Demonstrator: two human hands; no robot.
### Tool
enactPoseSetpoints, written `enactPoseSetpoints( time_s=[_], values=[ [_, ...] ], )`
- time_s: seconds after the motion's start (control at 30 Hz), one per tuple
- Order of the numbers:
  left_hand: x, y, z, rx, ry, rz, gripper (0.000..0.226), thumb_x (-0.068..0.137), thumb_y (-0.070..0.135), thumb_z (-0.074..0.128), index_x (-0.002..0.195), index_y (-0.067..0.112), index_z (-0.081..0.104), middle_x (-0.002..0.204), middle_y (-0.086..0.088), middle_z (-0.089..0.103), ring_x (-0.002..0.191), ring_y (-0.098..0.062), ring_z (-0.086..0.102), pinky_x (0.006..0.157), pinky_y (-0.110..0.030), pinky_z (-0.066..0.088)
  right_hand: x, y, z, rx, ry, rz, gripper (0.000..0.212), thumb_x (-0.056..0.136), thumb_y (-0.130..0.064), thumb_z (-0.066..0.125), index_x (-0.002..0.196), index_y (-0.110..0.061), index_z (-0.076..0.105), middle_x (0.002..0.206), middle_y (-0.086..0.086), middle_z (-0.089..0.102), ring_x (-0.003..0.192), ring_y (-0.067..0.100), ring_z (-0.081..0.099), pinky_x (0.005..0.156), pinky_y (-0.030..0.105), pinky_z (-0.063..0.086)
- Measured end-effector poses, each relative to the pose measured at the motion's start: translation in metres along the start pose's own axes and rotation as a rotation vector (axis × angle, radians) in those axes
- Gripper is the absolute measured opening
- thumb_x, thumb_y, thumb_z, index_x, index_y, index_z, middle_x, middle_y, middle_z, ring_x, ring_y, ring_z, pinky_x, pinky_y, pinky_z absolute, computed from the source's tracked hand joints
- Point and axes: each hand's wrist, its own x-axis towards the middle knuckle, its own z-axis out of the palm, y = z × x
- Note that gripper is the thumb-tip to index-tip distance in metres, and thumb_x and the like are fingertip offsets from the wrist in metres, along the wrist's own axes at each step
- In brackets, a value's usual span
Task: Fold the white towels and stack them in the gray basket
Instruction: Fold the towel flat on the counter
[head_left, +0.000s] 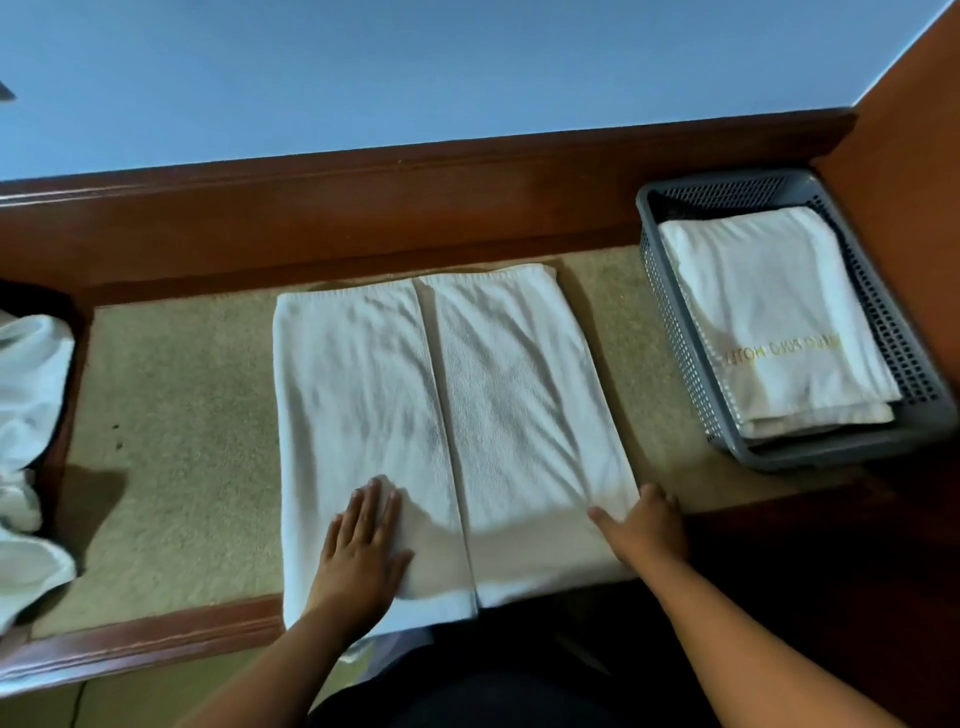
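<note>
A white towel (447, 415) lies spread on the beige table top, its two side flaps folded in so their edges meet along a centre seam. My left hand (363, 545) presses flat on the left flap near the front edge. At the towel's right front edge my right hand (649, 525) has its thumb on top and its fingers curled at the border. The gray basket (670, 312) stands at the right and holds folded white towels (774, 322), the top one with gold lettering.
A heap of unfolded white towels (26, 441) lies at the far left edge. A raised wooden ledge (415, 208) runs along the back, with a wooden wall at the right behind the basket. Bare beige surface (182, 441) lies between heap and towel.
</note>
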Motion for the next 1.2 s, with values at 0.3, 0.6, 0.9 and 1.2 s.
enactPoseSetpoints(
  time_s=[0.3, 0.6, 0.9, 1.2],
  values=[
    [-0.030, -0.016, -0.007, -0.041, -0.029, -0.061, 0.074, 0.103, 0.053, 0.037, 0.161, 0.029, -0.003, 0.162, 0.004, -0.028, 0.154, -0.018, -0.018, 0.122, -0.034, -0.007, -0.011, 0.008, 0.007, 0.110, -0.077, -0.078, 0.035, 0.078, -0.023, 0.077, 0.106, -0.004, 0.065, 0.107, 0.019, 0.070, 0.097, 0.035, 0.065, 0.079, 0.036, 0.051],
    [-0.049, -0.045, -0.036, -0.593, 0.096, -0.207, 0.026, 0.101, 0.028, 0.055, 0.123, 0.020, 0.065, 0.102, 0.005, 0.070, 0.090, -0.013, 0.067, 0.087, -0.039, 0.056, -0.090, -0.071, 0.028, 0.214, -0.041, -0.215, 0.041, 0.086, -0.020, 0.068, 0.125, -0.012, 0.055, 0.118, 0.014, 0.067, 0.105, 0.035, 0.064, 0.077, 0.030, 0.044],
    [-0.026, -0.060, -0.048, -1.297, -0.008, -0.622, 0.046, 0.107, 0.041, 0.043, 0.101, 0.002, 0.066, 0.091, -0.020, 0.075, 0.079, -0.031, 0.074, 0.080, -0.046, 0.060, -0.193, -0.145, 0.131, 0.174, -0.689, -0.619, 0.063, 0.095, -0.024, 0.059, 0.152, -0.023, 0.034, 0.106, -0.004, 0.066, 0.095, 0.013, 0.061, 0.092, 0.028, 0.047],
    [-0.015, -0.042, -0.044, -0.450, -0.139, -0.348, 0.051, 0.080, 0.070, 0.065, 0.086, 0.021, 0.054, 0.080, 0.004, 0.064, 0.078, -0.017, 0.060, 0.066, -0.034, 0.046, -0.194, -0.044, 0.149, -0.342, -0.078, -0.883, 0.075, 0.061, -0.075, 0.054, 0.116, -0.023, 0.055, 0.109, -0.002, 0.062, 0.094, 0.021, 0.063, 0.076, 0.039, 0.055]
  ],
)
